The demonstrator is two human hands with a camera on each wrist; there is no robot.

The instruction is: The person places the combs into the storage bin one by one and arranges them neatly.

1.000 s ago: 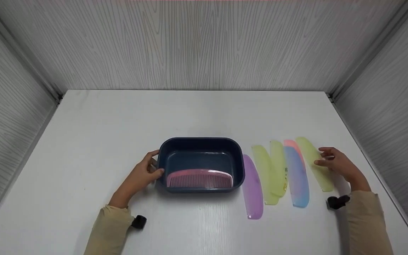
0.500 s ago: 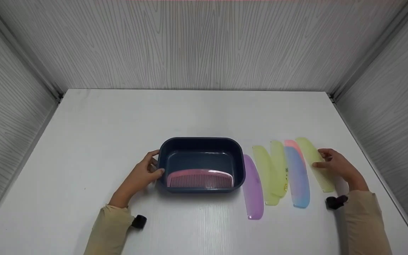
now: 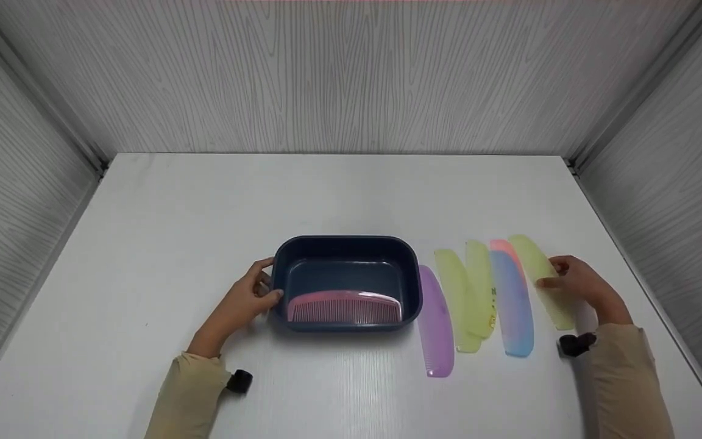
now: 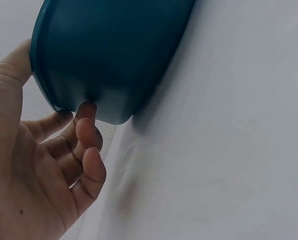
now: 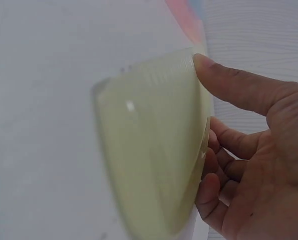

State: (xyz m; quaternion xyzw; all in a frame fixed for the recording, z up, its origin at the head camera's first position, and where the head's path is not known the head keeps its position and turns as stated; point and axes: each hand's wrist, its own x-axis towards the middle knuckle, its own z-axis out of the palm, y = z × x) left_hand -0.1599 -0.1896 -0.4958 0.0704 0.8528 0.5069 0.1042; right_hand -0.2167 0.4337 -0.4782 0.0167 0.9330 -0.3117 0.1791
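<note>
My left hand (image 3: 238,308) holds the left end of a dark blue plastic basin (image 3: 346,326), thumb at the rim and fingers against the outer wall (image 4: 109,65). Inside it, a pink comb (image 3: 343,297) stands along the near wall with its teeth down. At the far right, my right hand (image 3: 585,286) holds a yellow-green comb (image 3: 528,253) across its width. In the right wrist view, the thumb is on the toothed edge of this comb (image 5: 149,135) and the fingers are on its opposite edge.
Between basin and right hand lie a purple comb (image 3: 435,323), two overlapping yellow-green combs (image 3: 453,286) (image 3: 479,268), and a blue comb (image 3: 511,305) with a pink one (image 3: 500,245) showing beneath. Wood-grain panels (image 3: 339,79) enclose the white table (image 3: 205,201).
My right hand has shifted slightly left, its thumb and fingers coming onto the edges of the rightmost yellow-green comb. The left hand and the basin keep their place.
</note>
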